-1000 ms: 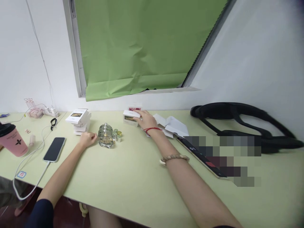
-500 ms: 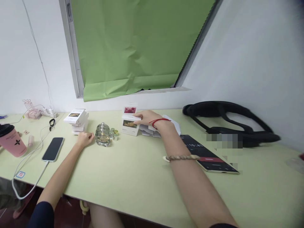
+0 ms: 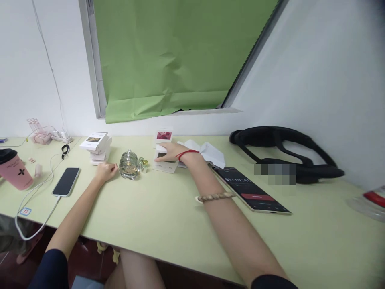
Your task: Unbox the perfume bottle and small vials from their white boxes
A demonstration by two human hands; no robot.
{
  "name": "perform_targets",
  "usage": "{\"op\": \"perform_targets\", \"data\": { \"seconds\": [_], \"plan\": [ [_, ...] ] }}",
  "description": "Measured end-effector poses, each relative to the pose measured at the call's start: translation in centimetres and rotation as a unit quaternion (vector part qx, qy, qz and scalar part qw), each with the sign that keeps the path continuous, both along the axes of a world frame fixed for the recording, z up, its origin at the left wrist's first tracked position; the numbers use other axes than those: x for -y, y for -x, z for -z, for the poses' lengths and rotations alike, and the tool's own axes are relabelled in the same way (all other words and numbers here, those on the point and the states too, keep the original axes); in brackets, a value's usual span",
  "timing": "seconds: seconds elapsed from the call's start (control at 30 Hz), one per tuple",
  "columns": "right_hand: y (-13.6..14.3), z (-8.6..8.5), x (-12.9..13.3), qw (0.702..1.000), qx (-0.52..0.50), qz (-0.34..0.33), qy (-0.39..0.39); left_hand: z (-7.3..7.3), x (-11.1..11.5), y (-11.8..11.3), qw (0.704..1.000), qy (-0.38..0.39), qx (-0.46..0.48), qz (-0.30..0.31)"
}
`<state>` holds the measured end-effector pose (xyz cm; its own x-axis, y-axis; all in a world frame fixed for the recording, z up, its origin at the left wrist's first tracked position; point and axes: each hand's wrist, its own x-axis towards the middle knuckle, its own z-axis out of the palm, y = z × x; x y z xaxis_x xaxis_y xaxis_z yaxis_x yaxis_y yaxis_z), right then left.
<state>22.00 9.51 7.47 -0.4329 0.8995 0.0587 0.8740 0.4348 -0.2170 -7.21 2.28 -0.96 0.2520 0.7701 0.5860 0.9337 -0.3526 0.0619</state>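
Note:
My right hand (image 3: 172,152) reaches over the front of a small white box (image 3: 167,167) with a picture on it. Its fingers are apart and lie against the box, hiding part of the picture. Behind this box rises a white panel with a pink flower picture (image 3: 164,136). White folded paper pieces (image 3: 213,153) lie right of my wrist. Loosely curled, my left hand (image 3: 106,171) rests on the table between a stack of white boxes (image 3: 98,146) and a ribbed clear glass jar (image 3: 128,165). Small glass pieces (image 3: 143,163), some yellowish, sit beside the jar.
A large phone or tablet showing a timer (image 3: 252,192) lies beside my right forearm. Black headgear (image 3: 300,170) stands behind it; clear plastic (image 3: 369,204) is far right. On the left are a charging phone (image 3: 66,182), a pink cup (image 3: 16,173) and white cables (image 3: 42,190).
My right hand has moved left across the front box, covering more of its picture. My left hand stays curled beside the jar. The view has shifted slightly.

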Motion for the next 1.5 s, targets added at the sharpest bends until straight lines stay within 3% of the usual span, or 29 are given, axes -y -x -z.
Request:
{"op": "perform_targets", "data": {
  "seconds": [0.3,0.57,0.7,0.93,1.17,1.37,1.5],
  "plan": [
    [0.2,0.6,2.4,0.996,0.077,0.018,-0.028,0.1,2.7,-2.3,0.999,0.000,-0.006,0.041],
    [-1.3,0.3,5.6,0.997,0.069,0.025,0.007,0.2,2.6,-3.4,0.993,-0.016,-0.001,0.121],
    [-0.8,0.3,8.8,0.998,0.041,-0.016,-0.042,0.5,2.7,-3.8,0.984,0.002,-0.012,0.177],
    [1.6,-0.1,10.7,0.972,-0.088,-0.206,0.070,0.6,2.5,-4.1,0.982,-0.004,-0.027,0.185],
    [2.5,0.5,11.8,0.950,-0.180,-0.244,0.070,0.6,2.4,-3.9,0.987,-0.015,-0.024,0.159],
    [4.1,0.1,12.4,0.951,-0.153,-0.270,0.001,1.0,2.6,-5.0,0.981,0.037,-0.058,0.181],
    [5.8,0.4,12.9,0.947,-0.160,-0.274,-0.043,0.7,2.4,-4.6,0.982,0.070,-0.051,0.168]
  ]
}}
